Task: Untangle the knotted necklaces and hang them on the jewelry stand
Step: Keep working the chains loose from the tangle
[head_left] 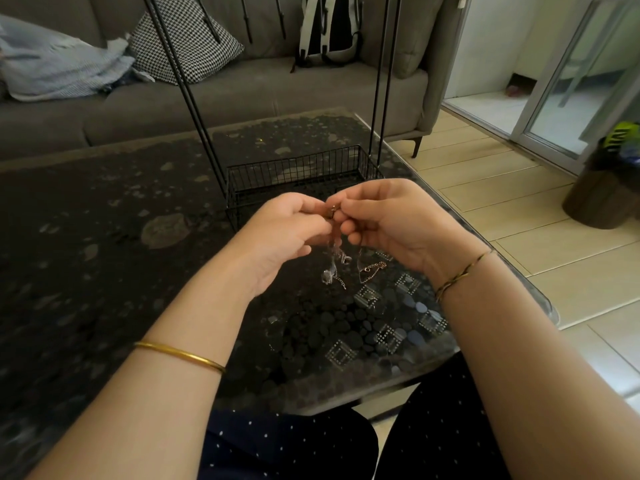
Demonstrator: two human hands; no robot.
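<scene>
Above the near right part of the table [104, 237], the left hand [284, 233] and the right hand [391, 223] met fingertip to fingertip. Both pinched a small metal piece of the necklaces [334, 271] between curled fingers. From that pinch, thin chains hung down in a blurred tangle, with clasp ends low beneath the palms; whether they touched the glass could not be told. The stand [298, 181] stood just behind the hands, the knuckles hiding the near edge of its wire basket, and its black rods [187, 91] ran up out of view. A gold bangle [180, 356] circled the left forearm, a twisted bracelet [464, 273] the right wrist. Beyond the table was a grey sofa [242, 95] with a checked cushion [183, 39], a crumpled blanket [59, 67] and a backpack [329, 29]. To the right lay a tiled floor [485, 174] and a glass door [571, 81].
</scene>
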